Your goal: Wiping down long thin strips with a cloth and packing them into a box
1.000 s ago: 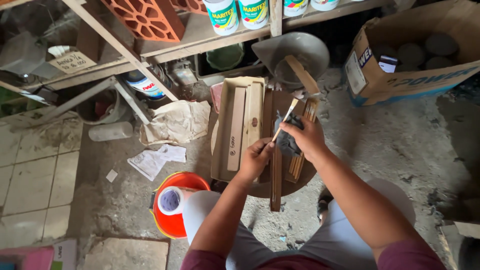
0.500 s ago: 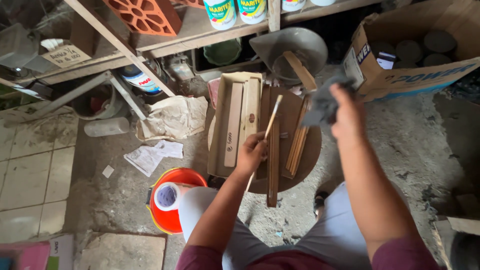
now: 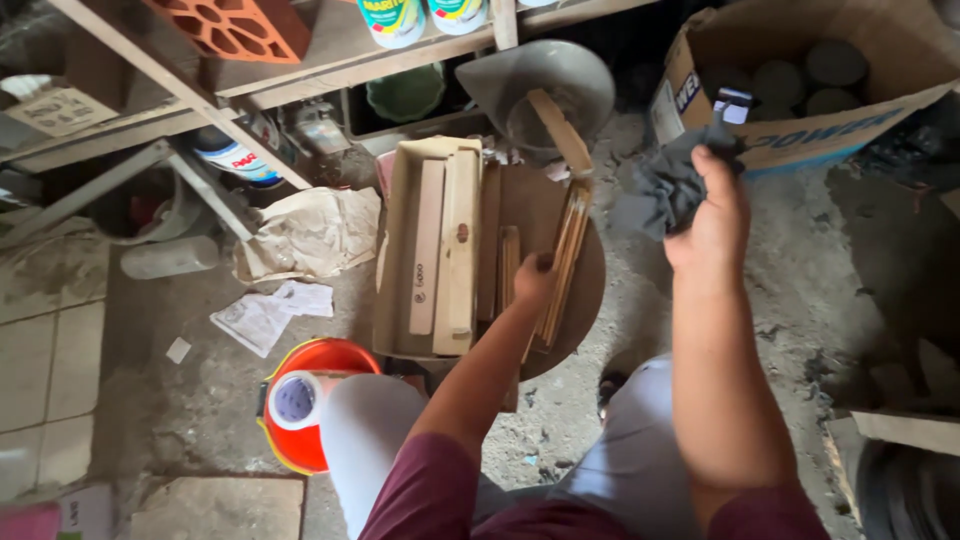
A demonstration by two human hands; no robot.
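Wooden strips (image 3: pixel 565 255) in left hand (image 3: pixel 533 280), grey cloth (image 3: pixel 670 185) in right hand (image 3: pixel 712 225)

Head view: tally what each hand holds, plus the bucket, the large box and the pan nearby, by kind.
Grey cloth, in right hand: 1
Wooden strip bundle, in left hand: 1
Orange bucket: 1
Large cardboard box: 1
Grey pan: 1
Total: 5

A person seen from above at the bottom of the frame: short maroon sleeves, bare forearms, and pale grey-blue trousers over both knees.
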